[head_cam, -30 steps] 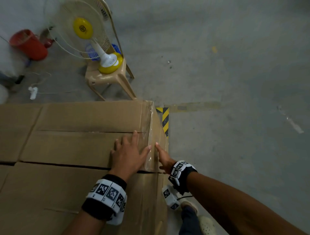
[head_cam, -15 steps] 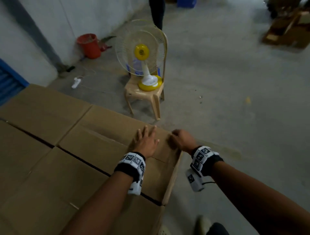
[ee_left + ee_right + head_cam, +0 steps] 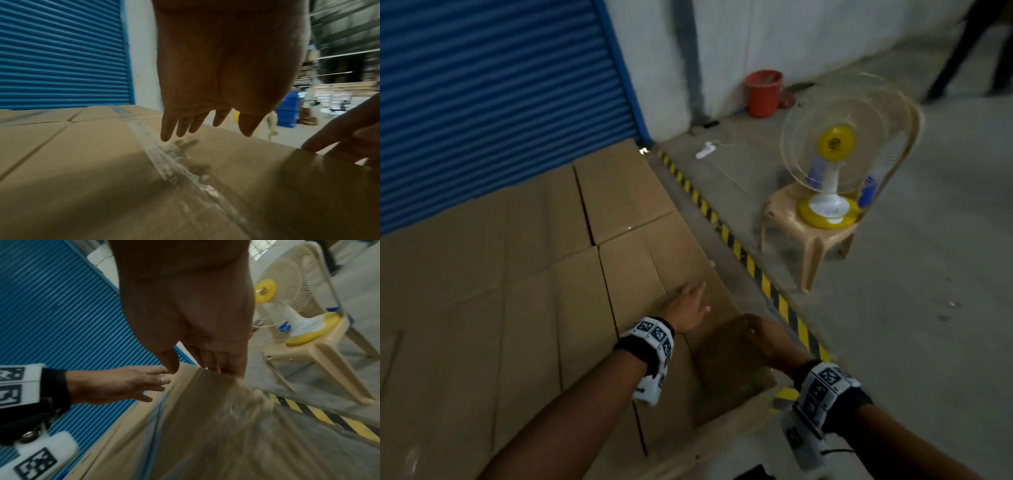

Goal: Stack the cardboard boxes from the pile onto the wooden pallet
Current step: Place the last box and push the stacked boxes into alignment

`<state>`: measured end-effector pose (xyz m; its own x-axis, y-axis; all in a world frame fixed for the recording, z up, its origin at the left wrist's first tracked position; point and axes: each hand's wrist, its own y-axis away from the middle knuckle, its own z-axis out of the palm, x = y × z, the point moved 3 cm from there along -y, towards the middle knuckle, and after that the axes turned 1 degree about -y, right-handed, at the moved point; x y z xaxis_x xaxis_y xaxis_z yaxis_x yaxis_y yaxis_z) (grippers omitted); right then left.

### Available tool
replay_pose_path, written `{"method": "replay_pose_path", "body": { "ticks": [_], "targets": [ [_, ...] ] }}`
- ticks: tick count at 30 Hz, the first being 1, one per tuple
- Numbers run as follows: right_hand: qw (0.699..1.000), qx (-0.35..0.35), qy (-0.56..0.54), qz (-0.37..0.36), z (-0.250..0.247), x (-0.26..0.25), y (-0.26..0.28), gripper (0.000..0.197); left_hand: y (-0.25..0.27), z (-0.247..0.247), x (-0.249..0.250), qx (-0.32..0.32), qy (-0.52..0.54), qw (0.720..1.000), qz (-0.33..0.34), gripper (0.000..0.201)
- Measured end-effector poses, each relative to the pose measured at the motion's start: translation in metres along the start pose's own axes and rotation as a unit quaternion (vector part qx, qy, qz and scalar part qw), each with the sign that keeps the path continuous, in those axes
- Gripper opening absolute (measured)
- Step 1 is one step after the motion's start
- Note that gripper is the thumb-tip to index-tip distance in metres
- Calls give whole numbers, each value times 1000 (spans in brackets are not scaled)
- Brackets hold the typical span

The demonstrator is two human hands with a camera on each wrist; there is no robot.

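1. Cardboard boxes (image 3: 524, 274) are lying packed edge to edge in a flat layer, filling the lower left of the head view, with the nearest corner box (image 3: 671, 274) sitting at the layer's right edge.
2. Clear tape (image 3: 174, 164) is running along that box's top seam.
3. The left hand (image 3: 685, 313) is hovering low over the box top, fingers (image 3: 180, 125) straight and spread, holding nothing — whether the tips are touching the cardboard is unclear.
4. The right hand (image 3: 765, 337) is reaching to the box's right-hand edge, its fingers (image 3: 224, 360) extended down along the side face and gripping nothing.
5. Both wrists are wearing black bands with white marker blocks (image 3: 654, 335).
6. A yellow-and-black hazard stripe (image 3: 743, 257) is running along the concrete floor (image 3: 928, 308) just beside the boxes.
7. Beyond it, a yellow-hubbed table fan (image 3: 835, 150) is standing on a beige plastic chair (image 3: 815, 236).
8. A blue roller shutter (image 3: 493, 96) is rising behind the boxes — a red bucket (image 3: 763, 92) is sitting by the wall.
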<state>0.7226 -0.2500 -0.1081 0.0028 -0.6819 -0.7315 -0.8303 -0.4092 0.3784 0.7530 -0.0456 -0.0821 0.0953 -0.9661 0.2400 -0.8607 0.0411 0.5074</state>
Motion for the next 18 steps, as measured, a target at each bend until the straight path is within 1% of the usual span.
{"method": "replay_pose_path", "body": {
  "ticks": [1, 3, 5, 8, 12, 15, 18],
  "targets": [
    [1000, -5, -7, -7, -12, -1, 1, 43, 2, -5, 0, 12, 7, 1000, -13, 67],
    [1000, -10, 14, -17, -40, -4, 2, 57, 5, -18, 3, 44, 18, 998, -27, 66],
    [999, -4, 25, -36, -66, -7, -2, 59, 5, -31, 3, 71, 33, 996, -43, 65],
    [998, 13, 37, -55, -101, -16, -20, 53, -2, -52, -2, 102, 47, 990, -81, 65],
    [997, 18, 23, -66, -129, -28, -60, 42, -27, -77, -24, 163, 84, 975, -127, 63],
    [994, -7, 50, -101, -140, -38, -99, 33, -56, -90, -54, 190, 113, 959, -178, 63],
    [988, -49, 71, -125, -146, -58, -151, 33, -86, -107, -96, 236, 150, 933, -228, 55]
  ]
}}
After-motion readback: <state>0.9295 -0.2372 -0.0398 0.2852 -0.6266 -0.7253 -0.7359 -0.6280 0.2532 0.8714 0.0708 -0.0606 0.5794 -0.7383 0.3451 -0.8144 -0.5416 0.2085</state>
